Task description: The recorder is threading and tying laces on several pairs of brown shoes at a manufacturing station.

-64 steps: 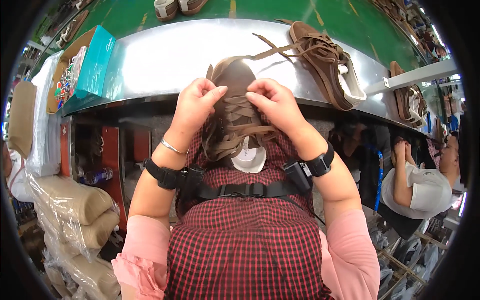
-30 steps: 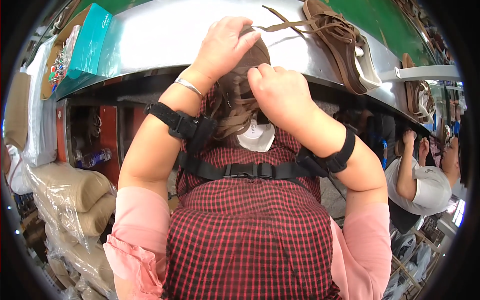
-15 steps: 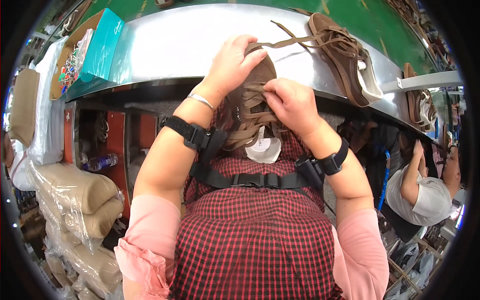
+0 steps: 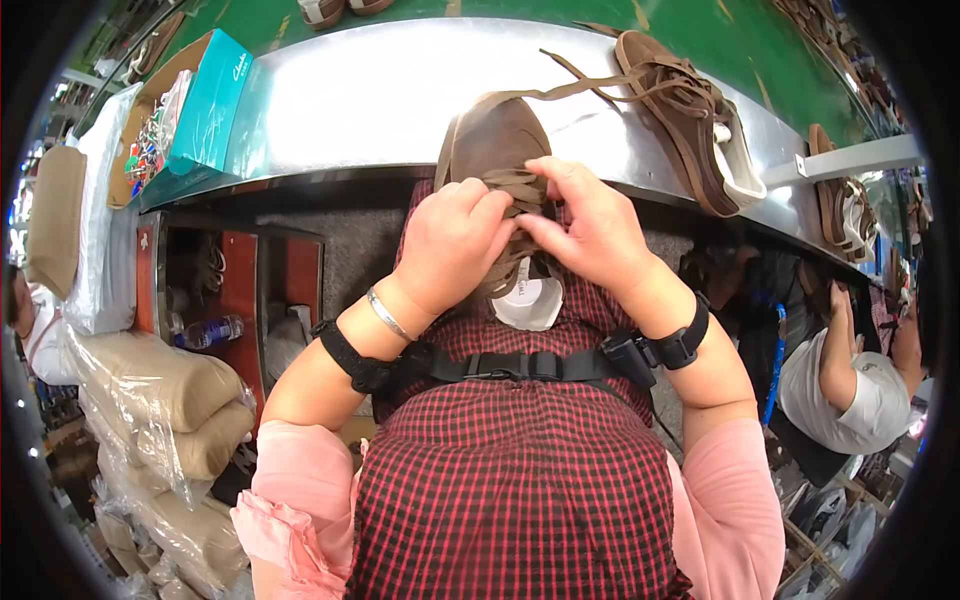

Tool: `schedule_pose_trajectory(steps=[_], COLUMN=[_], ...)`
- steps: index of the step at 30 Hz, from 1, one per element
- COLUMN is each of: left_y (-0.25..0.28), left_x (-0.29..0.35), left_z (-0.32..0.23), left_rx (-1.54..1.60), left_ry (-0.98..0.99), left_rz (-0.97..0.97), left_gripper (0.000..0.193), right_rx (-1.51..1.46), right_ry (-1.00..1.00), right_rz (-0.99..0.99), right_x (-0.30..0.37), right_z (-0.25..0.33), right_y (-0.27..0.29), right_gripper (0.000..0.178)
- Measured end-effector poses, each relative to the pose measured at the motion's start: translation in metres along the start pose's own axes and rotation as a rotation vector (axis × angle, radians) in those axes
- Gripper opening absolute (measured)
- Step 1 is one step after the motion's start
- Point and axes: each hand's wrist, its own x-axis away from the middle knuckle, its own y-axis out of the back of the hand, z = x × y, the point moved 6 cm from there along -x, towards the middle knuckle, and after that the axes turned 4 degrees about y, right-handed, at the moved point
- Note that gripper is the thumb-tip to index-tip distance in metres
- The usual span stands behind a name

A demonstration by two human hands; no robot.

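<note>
A brown lace-up shoe [image 4: 490, 140] rests against my lap and the bench edge, its toe pointing away and a white insole [image 4: 530, 303] showing at the heel end. Brown shoelaces [image 4: 515, 180] cross its upper. My left hand [image 4: 450, 240] is closed at the left side of the lacing, fingertips on the laces. From the right, my right hand [image 4: 590, 225] pinches the laces, thumb and forefinger close to the left fingertips. Some lace between the hands is hidden by the fingers. A loose lace [image 4: 590, 87] stretches over the bench from the shoe's toe towards a second brown shoe [image 4: 680, 115].
The shiny metal bench [image 4: 370, 90] spans the far side. On its left stands a teal box [image 4: 210, 105] holding small coloured items. Plastic-wrapped beige padded pieces [image 4: 170, 390] are stacked at left. More shoes [image 4: 840, 205] lie far right, near another person [image 4: 845, 385].
My left hand has come back from the shoe's toe to the lacing, uncovering the toe. My right hand has shifted slightly nearer to me and now meets the left at the laces.
</note>
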Motion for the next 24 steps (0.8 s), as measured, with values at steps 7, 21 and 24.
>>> schedule_pose_trajectory(steps=[7, 21, 24], left_y=[-0.006, 0.018, 0.004], left_x=[-0.007, 0.025, 0.013], left_z=[-0.002, 0.021, 0.018], left_rx=[-0.113, 0.397, 0.279], left_ry=[-0.028, 0.358, 0.312], left_rz=[0.144, 0.081, 0.069], left_gripper=[0.011, 0.016, 0.015], right_rx=[-0.093, 0.163, 0.214], right_ry=[-0.162, 0.236, 0.338], right_rz=[0.006, 0.116, 0.178], right_x=[0.02, 0.037, 0.034], right_z=[-0.007, 0.01, 0.02], right_y=[-0.012, -0.009, -0.012], right_gripper=[0.057, 0.015, 0.016])
